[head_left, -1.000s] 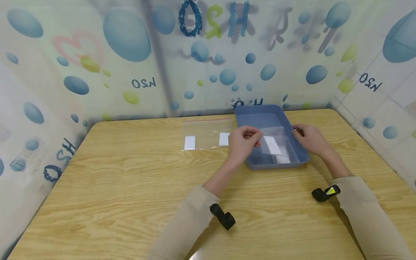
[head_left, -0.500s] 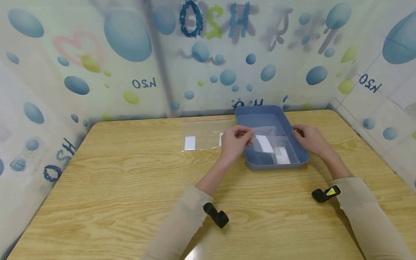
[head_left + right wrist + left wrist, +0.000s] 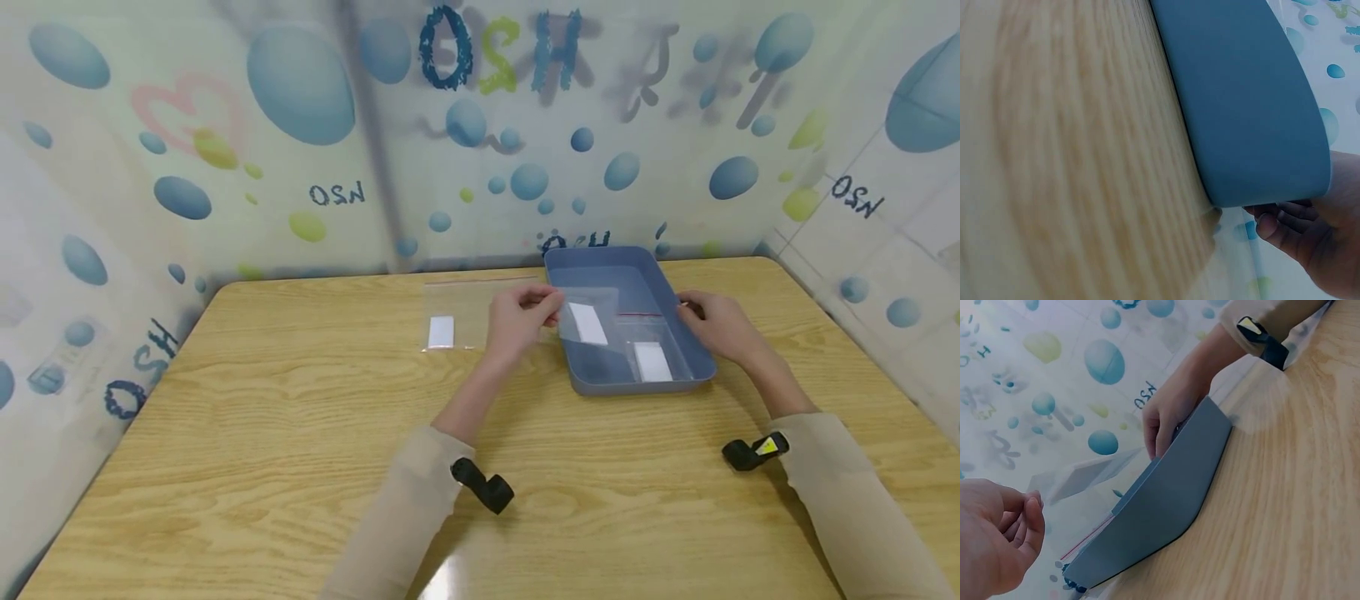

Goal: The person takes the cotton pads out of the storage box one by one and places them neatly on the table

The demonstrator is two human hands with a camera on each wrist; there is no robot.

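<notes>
My left hand (image 3: 517, 321) pinches the edge of a clear plastic zip bag (image 3: 604, 298) with a flat white piece inside. The bag hangs tilted over the left part of a blue-grey plastic tray (image 3: 637, 388); the left wrist view shows this bag (image 3: 1088, 475) above the tray's rim. Inside the tray, near its front, lies another clear bag (image 3: 652, 360) with a white piece and a red zip line. My right hand (image 3: 712, 321) grips the tray's right rim, its fingers (image 3: 1282, 236) curled at the wall in the right wrist view.
A larger clear zip bag (image 3: 468, 302) lies flat left of the tray, partly behind my left hand. One white piece (image 3: 441, 332) shows in it. The wooden table (image 3: 262, 433) meets a curtain (image 3: 420, 167) printed with drops at the back.
My left hand has moved left with the pinched bag, uncovering more of the bag in the tray and covering one white piece on the left. My right hand stays on the rim.
</notes>
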